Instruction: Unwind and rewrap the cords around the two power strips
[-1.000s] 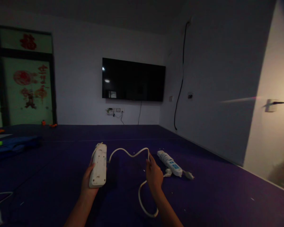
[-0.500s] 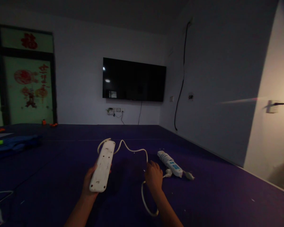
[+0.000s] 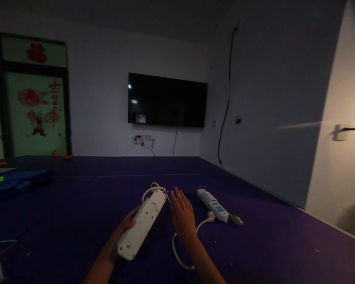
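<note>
A white power strip (image 3: 143,225) is tilted with its back towards me, its far end leaning right. My left hand (image 3: 127,227) grips it along its left side, thumb on the back. The strip's cord (image 3: 150,190) loops over its far end and runs to my right hand (image 3: 183,217), where it passes at the thumb side. Fairly straight fingers point up and away on that hand, and the thumb's hold is partly hidden. Below it the cord curves down, then back up to a white plug (image 3: 211,216) on the purple surface.
A second power strip (image 3: 213,204), its cord wound round it, lies to the right with its grey plug (image 3: 236,219). Blue cloth (image 3: 20,180) lies at the far left, a white cable (image 3: 0,260) at the near left. A television (image 3: 167,99) hangs on the back wall.
The power strip has swung so its far end points further right, its near end lower. My right hand has moved slightly left and up beside it, fingers straighter. The cord between them is shorter.
</note>
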